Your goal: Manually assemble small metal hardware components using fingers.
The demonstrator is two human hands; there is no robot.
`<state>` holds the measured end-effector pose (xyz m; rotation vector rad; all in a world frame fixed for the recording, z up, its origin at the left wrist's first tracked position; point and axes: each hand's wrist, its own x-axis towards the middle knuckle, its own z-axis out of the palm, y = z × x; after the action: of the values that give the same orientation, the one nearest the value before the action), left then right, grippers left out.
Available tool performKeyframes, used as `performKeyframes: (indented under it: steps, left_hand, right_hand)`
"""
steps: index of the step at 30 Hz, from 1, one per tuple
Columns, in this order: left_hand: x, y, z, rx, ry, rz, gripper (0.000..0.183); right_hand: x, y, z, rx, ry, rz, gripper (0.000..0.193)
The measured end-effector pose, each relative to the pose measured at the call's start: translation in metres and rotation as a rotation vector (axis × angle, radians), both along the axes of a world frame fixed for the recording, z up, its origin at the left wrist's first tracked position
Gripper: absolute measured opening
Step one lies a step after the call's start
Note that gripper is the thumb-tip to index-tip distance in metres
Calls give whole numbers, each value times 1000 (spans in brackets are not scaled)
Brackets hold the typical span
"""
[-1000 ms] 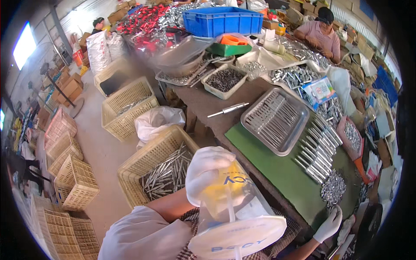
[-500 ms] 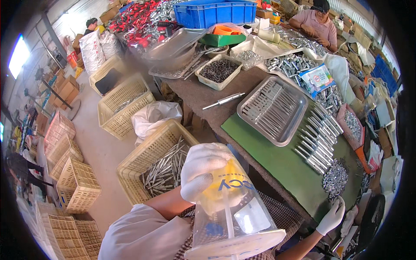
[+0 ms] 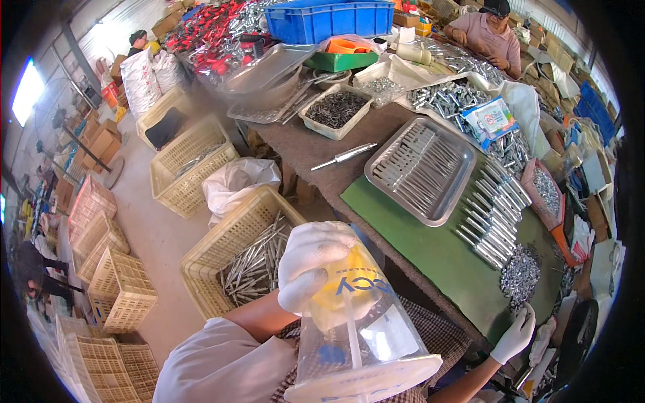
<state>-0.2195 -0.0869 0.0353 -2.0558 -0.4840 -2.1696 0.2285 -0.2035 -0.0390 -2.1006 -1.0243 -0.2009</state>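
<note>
My left hand (image 3: 312, 262), in a white glove, is wrapped round a clear plastic drink cup (image 3: 383, 329) with yellow and blue print. The cup is tilted, its wide end close to me, and a pale straw (image 3: 352, 329) shows through its wall. My right hand (image 3: 514, 337), also gloved, rests on the near right edge of the green mat (image 3: 403, 232), its fingers loosely stretched out. Just beyond its fingertips lies a heap of small shiny metal parts (image 3: 519, 277). Rows of metal rods with thicker sleeves (image 3: 494, 218) lie farther up the mat.
A steel tray (image 3: 376, 163) of slim rods stands on the table, beside a single rod (image 3: 344, 156). Behind it are a tub of dark screws (image 3: 310, 121) and a blue crate (image 3: 329, 23). Yellow baskets (image 3: 201, 258) stand at left. A co-worker (image 3: 494, 37) sits across.
The view has shifted very slightly. My left hand still grips the cup and my right hand stays beside the heap of metal parts.
</note>
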Motion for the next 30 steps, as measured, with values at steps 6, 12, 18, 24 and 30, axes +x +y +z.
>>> performKeyframes:
  steps: [6, 12, 18, 24, 30]
  left_hand:
    - [-3, 0, -3, -4, 9, -5, 86]
    - [-12, 3, -6, -12, 65, -39, 85]
    - [-1, 1, -3, -12, -13, -17, 87]
    - [0, 3, -4, -4, -15, -14, 89]
    - [-4, 3, 0, -6, 22, -21, 87]
  right_hand:
    - [-1, 0, -1, 23, 23, 8, 24]
    - [-1, 0, 0, 11, -18, 5, 24]
    - [-3, 0, 1, 12, -1, 11, 23]
    - [-1, 0, 0, 7, 11, -2, 23]
    - [-4, 0, 3, -14, -30, 2, 23]
